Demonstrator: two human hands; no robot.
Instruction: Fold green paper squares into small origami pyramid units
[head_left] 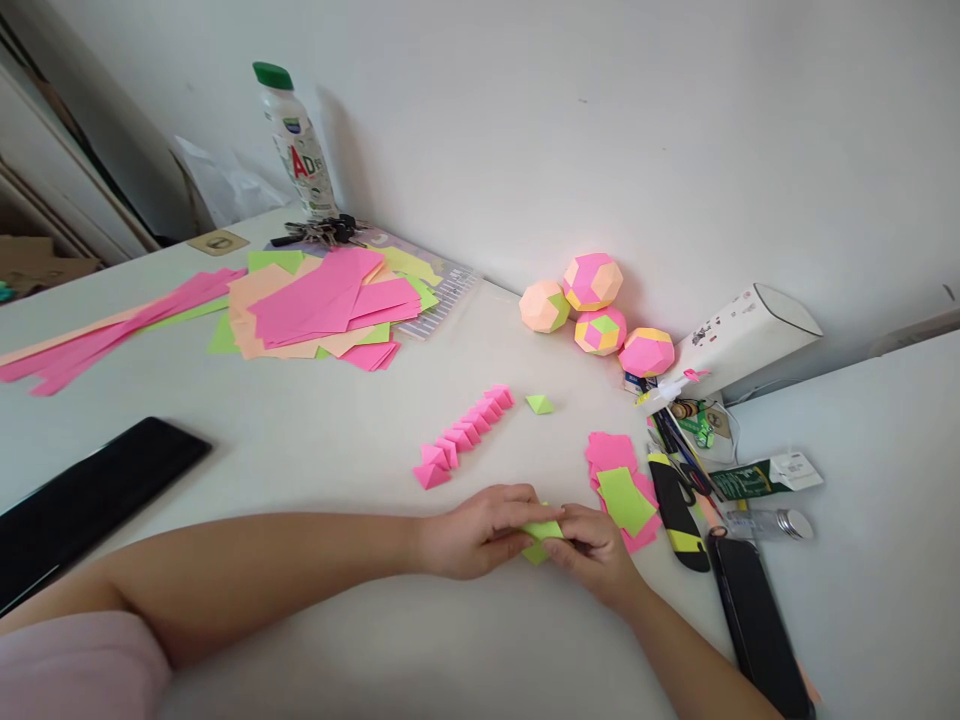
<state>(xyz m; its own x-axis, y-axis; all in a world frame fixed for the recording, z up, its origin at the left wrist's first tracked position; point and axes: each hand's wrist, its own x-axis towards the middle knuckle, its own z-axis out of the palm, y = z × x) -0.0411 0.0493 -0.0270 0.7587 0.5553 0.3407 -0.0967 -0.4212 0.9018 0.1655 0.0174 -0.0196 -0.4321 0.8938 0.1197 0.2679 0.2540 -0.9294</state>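
Between my two hands is a small piece of green paper (537,551), partly folded and mostly covered by fingers. My left hand (480,530) pinches it from the left, fingers laid over its top. From the other side my right hand (600,550) grips its right edge between thumb and fingers. Just beyond them a slanting row of folded pink paper pieces (465,430) stands on the table. One folded green piece (539,404) lies by the row's far end. Right of my right hand, a green sheet (625,502) rests on pink sheets (611,450).
Several paper balls (592,282) sit against the wall. Coloured sheets (315,300), keys (322,231) and a bottle (300,150) are at back left. A black tablet-like slab (105,500) lies left. At right are a cutter (675,510), a phone (757,620) and a white box (750,335).
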